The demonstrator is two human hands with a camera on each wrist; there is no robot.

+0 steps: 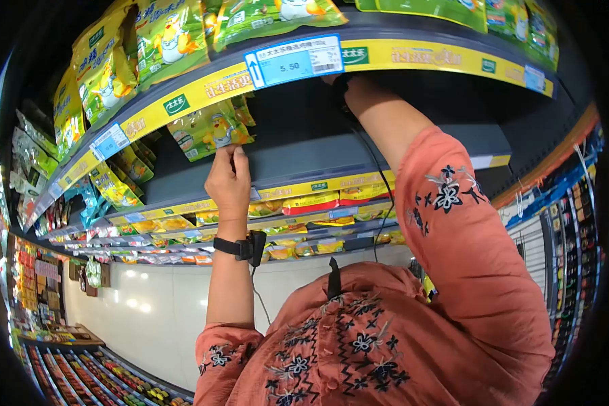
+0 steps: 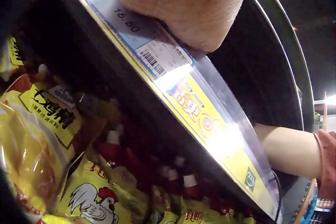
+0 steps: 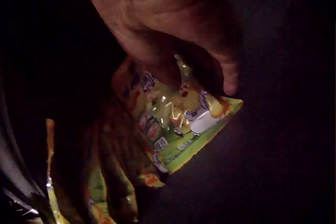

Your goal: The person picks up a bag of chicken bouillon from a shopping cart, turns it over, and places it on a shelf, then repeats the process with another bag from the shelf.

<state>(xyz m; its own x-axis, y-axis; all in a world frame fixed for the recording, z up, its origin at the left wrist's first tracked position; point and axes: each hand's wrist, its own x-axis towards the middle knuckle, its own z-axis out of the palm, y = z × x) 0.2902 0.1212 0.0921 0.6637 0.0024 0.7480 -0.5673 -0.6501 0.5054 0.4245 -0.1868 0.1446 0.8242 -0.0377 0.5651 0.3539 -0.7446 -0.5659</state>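
Thumb and index finger of my left hand (image 1: 229,177) pinch the lower edge of a green-and-yellow seasoning bag (image 1: 212,130) with a cartoon chicken, at the front of the shelf below the price strip. In the left wrist view, the left hand (image 2: 184,8) covers part of a blue price label marked 16.80, and its fingertips are hidden. My right arm reaches deep under the upper shelf. In the dark right wrist view, the right hand (image 3: 163,24) grips a similar seasoning bag (image 3: 181,121), its fingers bent over the top side. More bags (image 3: 107,192) stand in a row beside it.
The upper shelf edge (image 1: 419,57) with a 5.50 price tag (image 1: 294,62) overhangs both hands. Seasoning bags (image 1: 172,37) stand above it. Lower shelves hold yellow and red packets (image 1: 311,201). A thin cable (image 1: 379,162) hangs from the right wrist.
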